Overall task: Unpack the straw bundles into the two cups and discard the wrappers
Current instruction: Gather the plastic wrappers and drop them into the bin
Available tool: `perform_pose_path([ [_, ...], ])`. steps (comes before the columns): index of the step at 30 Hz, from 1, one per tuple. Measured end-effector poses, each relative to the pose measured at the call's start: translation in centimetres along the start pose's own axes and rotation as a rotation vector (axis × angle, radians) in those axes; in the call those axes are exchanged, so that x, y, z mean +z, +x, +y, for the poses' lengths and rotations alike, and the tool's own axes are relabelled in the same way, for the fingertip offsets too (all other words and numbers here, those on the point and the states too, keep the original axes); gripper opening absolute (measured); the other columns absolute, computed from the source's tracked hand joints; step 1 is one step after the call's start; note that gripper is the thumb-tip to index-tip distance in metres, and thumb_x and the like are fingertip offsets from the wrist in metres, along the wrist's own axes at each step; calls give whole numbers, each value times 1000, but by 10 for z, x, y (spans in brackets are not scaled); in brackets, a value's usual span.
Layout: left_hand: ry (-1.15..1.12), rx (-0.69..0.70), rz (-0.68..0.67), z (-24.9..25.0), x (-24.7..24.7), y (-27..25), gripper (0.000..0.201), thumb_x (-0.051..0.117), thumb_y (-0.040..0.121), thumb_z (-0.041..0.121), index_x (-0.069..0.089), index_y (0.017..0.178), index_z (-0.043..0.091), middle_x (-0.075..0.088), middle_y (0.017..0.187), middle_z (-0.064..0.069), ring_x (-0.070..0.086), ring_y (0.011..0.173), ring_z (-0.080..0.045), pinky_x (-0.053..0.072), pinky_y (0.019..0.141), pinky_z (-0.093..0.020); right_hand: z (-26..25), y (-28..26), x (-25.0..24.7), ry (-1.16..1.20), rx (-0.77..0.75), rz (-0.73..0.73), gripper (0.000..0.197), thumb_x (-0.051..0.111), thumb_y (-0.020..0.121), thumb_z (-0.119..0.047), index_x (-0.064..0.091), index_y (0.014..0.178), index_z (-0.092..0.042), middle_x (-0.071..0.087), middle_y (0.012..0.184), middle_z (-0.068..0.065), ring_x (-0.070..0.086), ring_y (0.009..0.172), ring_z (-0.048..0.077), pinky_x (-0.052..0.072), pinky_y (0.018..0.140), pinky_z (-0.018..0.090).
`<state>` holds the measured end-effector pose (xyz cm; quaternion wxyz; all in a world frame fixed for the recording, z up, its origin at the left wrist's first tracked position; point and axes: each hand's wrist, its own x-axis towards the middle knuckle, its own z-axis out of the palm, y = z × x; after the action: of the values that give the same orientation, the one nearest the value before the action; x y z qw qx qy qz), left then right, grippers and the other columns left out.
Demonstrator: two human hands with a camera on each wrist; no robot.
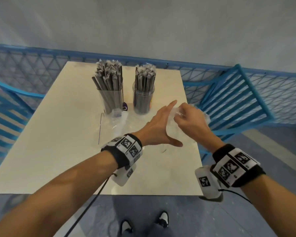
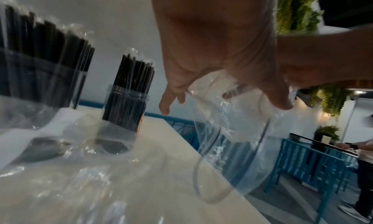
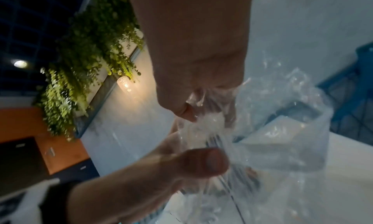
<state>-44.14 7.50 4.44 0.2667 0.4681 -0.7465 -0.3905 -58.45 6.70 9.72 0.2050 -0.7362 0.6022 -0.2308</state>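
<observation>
We see both cups (image 1: 111,98) (image 1: 143,100) at 12 o'clock packed with straws (image 1: 109,76); right hand (image 1: 189,117) pinches clear wrapper (image 2: 228,131), left hand (image 1: 161,124) splayed, probably touching it.

Table top (image 1: 61,151): cream-white, plain. Straws (image 1: 109,79) in both cups: dark grey to black, each in clear film with glinting crimped tips. Left cup (image 1: 112,101) and right cup (image 1: 143,101): clear plastic; a purple and white mark shows by the left one, an orange patch on the right one. Wrapper (image 2: 232,131) at the hands: transparent, with white glare streaks. Railing (image 1: 32,65): bright blue, diamond lattice. Chair (image 1: 237,100): same blue, slatted. Wristbands (image 1: 126,151): black, with white tiles bearing black square codes. Wall (image 1: 143,23): pale grey. Hanging foliage (image 3: 80,68): yellow-green, beside an orange panel (image 3: 40,131).
</observation>
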Motion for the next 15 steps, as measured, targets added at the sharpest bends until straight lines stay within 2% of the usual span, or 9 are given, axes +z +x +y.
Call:
perform_pose_path([
  [2,-120,17,69,2,7,4,117,88,57,41,12,145,40,29,151,2,31,138,-16,35,112,-39,-1,-1,0,266,52,-75,7,56,82,-16,54,86,-11,52,72,-5,50,67,13,36,57,21],
  [4,-179,-12,178,5,7,7,77,82,67,26,38,130,34,55,124,3,55,113,-17,51,93,-41,5,0,-3,552,103,-128,17,59,74,-21,57,87,-11,55,75,-2,54,70,15,43,64,26],
  [5,-180,-47,239,6,5,7,58,76,72,20,46,120,31,61,111,3,60,102,-17,53,85,-41,7,1,-6,618,103,-146,20,63,73,-22,58,88,-10,57,77,0,55,72,16,44,66,30],
  [7,-248,-93,354,5,-4,7,38,67,79,9,55,113,23,65,101,4,63,92,-17,55,76,-42,16,6,-11,502,42,-126,29,71,77,-30,59,99,-15,60,92,-1,58,82,16,46,74,30],
  [9,-458,-138,430,4,-17,5,37,62,86,4,57,120,18,66,104,2,66,89,-15,57,69,-38,26,14,-15,183,-10,-83,50,71,79,-47,51,121,-27,49,118,-1,49,105,16,41,90,30],
  [10,-589,-156,458,5,-24,3,40,61,88,4,56,125,17,66,109,-1,67,92,-16,58,68,-36,28,15,-16,122,2,-111,60,68,79,-53,43,129,-33,41,127,0,43,112,16,38,96,32],
  [12,-751,-151,483,4,-38,0,45,63,88,5,52,130,17,63,121,-8,64,107,-24,58,78,-46,23,19,-13,328,97,-288,65,63,84,-54,34,139,-37,43,134,2,48,116,18,44,98,37],
  [13,-762,-156,449,5,-42,-3,51,66,86,7,48,131,19,60,127,-10,60,114,-27,55,83,-50,18,19,-8,489,131,-370,60,61,88,-47,36,140,-32,50,132,4,57,113,22,51,94,40],
  [15,-769,-216,263,11,-48,-9,67,72,80,19,39,136,34,52,135,-7,54,121,-29,50,83,-50,0,21,4,643,41,-396,36,58,95,-24,52,128,-15,63,116,10,67,100,26,58,83,41],
])
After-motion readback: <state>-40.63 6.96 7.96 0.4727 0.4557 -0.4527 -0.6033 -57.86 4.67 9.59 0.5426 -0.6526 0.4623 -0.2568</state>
